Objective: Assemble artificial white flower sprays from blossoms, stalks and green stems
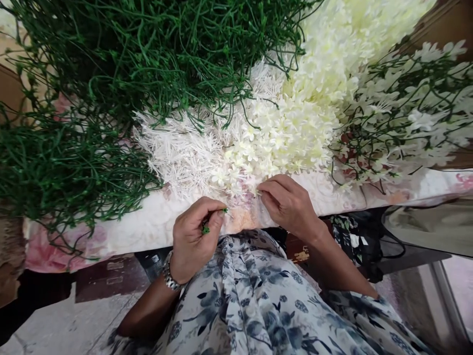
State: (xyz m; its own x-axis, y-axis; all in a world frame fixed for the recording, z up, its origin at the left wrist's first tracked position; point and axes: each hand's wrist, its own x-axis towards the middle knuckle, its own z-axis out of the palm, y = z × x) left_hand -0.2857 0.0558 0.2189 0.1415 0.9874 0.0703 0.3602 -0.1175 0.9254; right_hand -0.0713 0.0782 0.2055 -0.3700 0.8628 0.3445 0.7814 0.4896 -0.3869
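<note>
My left hand [197, 234], with a metal watch on its wrist, pinches a green plastic stem [206, 230] whose tips show at the fingertips and in the palm. Close by on the right, my right hand [290, 204] has thumb and fingers pressed together at the front edge of a heap of cream-white artificial flowers [288, 133]. Whatever lies between those fingers is too small to make out. Just beyond the left hand spreads a pile of thin white plastic stamens [185, 150].
A large mound of green plastic stems [148, 54] covers the back left, with a smaller heap of green stems [66, 167] in front. Assembled white flower sprays [414, 113] lie at the right. A floral cloth [136, 224] covers the table up to its front edge.
</note>
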